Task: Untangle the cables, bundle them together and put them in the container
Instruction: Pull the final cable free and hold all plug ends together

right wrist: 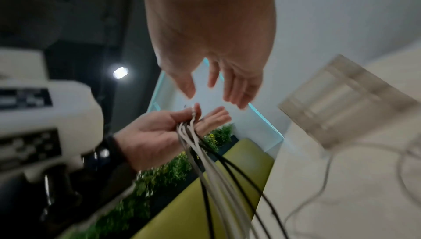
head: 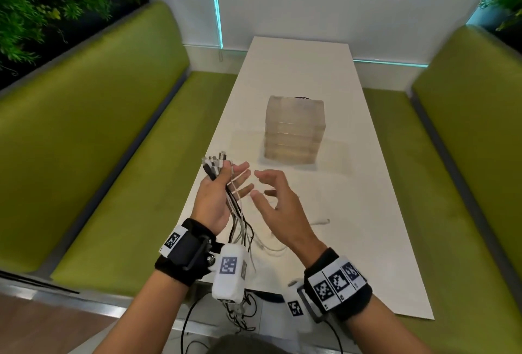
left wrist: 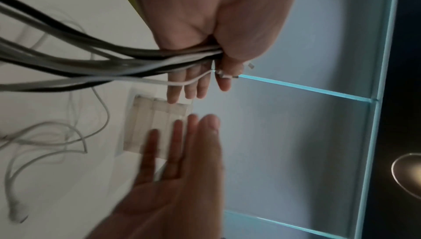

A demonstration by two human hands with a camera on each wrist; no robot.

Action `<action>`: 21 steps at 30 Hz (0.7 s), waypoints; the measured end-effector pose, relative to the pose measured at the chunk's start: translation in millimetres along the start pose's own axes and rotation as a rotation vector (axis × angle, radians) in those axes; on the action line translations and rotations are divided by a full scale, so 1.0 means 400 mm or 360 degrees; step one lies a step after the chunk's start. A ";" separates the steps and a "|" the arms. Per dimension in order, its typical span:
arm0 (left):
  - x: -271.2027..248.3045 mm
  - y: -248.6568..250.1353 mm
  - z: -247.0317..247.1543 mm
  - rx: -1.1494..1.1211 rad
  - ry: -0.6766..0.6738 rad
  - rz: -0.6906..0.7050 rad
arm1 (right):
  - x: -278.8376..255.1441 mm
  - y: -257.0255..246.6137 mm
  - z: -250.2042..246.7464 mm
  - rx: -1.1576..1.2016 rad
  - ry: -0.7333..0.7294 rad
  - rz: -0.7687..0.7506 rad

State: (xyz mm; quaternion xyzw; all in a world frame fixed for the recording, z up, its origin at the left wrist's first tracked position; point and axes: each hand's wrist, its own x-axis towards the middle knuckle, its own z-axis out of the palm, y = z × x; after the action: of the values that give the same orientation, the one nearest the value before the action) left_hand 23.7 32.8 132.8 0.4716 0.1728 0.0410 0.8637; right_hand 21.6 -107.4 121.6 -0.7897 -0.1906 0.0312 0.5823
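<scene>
My left hand [head: 217, 192] is raised over the table's near left edge. Its thumb pins a bundle of grey, white and black cables [head: 236, 212] against the palm, with the fingers stretched out. The plug ends [head: 215, 162] stick up past the thumb, and the strands hang down towards my wrist. One thin white cable [left wrist: 189, 81] lies across the outstretched fingers. My right hand [head: 272, 198] hovers just right of it, fingers spread and holding nothing. The translucent box-shaped container [head: 295, 127] stands mid-table beyond both hands. The left wrist view shows the thumb's grip on the bundle [left wrist: 214, 52].
Loose white cables [head: 320, 222] lie on the white table [head: 367, 212] under and right of my right hand. Green benches [head: 99, 141] run along both sides. A white wall closes the far end. Plants [head: 42, 0] sit behind the left bench.
</scene>
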 end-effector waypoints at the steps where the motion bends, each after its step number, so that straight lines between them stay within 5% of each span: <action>1: 0.002 0.006 -0.003 -0.0040 -0.0002 0.0015 | -0.004 0.002 0.001 0.0062 -0.0013 0.0145; 4: -0.010 0.015 -0.003 -0.0160 -0.0028 -0.0003 | -0.007 0.022 0.020 -0.0049 -0.0299 0.0353; 13: -0.031 0.041 -0.018 -0.0095 -0.0185 0.0055 | -0.005 0.010 -0.002 0.0296 -0.0385 0.0189; 17: -0.033 0.090 -0.046 -0.0166 -0.0209 0.0133 | 0.004 0.053 -0.059 -0.0371 -0.0972 0.0348; 21: -0.029 0.143 -0.101 -0.0205 -0.0099 0.0215 | 0.016 0.143 -0.140 -0.0831 -0.1020 0.0418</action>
State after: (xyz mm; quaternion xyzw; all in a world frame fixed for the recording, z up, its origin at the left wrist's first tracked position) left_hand 4.5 94.0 163.3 0.4268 0.1107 0.0955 0.8925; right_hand 57.9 -170.5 87.2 -0.8785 -0.2612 0.2992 0.2656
